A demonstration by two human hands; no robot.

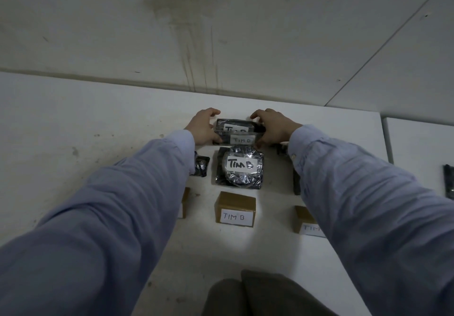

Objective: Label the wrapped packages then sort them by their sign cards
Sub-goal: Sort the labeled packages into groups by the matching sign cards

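Your left hand (204, 128) and right hand (271, 128) each curl round an end of the package (235, 128) | long axis 9-to-3 | lies 12 o'clock of card (234, 216)

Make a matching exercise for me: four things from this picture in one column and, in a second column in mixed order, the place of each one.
Things
1. round package
2. flat package
3. middle sign card
4. small dark package

Places
A. nearest the person, in front of the round package
B. farthest away, held between the left hand and the right hand
C. partly hidden beside the left sleeve
D. between the flat package and the middle sign card

Pairs: 1-D, 2-B, 3-A, 4-C
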